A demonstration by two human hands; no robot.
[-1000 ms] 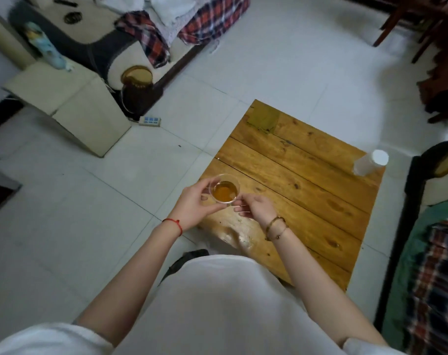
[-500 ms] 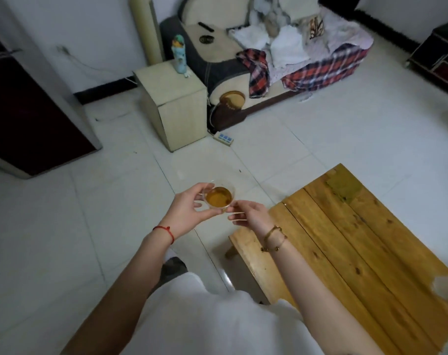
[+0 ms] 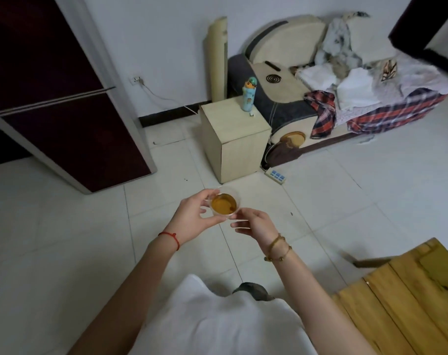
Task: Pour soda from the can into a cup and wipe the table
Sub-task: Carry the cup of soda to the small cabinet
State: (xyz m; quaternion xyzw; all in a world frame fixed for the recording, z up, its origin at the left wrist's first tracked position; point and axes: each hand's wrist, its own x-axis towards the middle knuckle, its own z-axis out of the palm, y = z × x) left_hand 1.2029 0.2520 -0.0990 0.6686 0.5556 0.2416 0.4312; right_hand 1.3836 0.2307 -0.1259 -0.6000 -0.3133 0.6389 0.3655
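Far left: dark cabinet [image 3: 64, 111], not in play. Left hand [image 3: 194, 219] has thumb and fingers curled round the side of the clear cup [image 3: 224, 204], which is held in the air over the tiled floor [image 3: 64, 239], well apart from the table [image 3: 410, 303]. Amber liquid fills the cup partway. Right hand [image 3: 253, 224] pinches the cup's near-right rim with its fingertips; the other fingers are loosely curled.

Looks like a carry step. My advice: keep the rim level, both hands on, slow turn, no tilt toward the right-hand side where the grip is lightest.

Beyond the cup: a pale side cabinet [image 3: 233, 142] with a small bottle [image 3: 249, 97] on top, then a cluttered sofa [image 3: 345, 98].

Hard to tell: the can is not in view, nor any wiping cloth. The table is cut off at the lower right corner, so a spill there can't be checked. The cup's base is hidden by the left hand.
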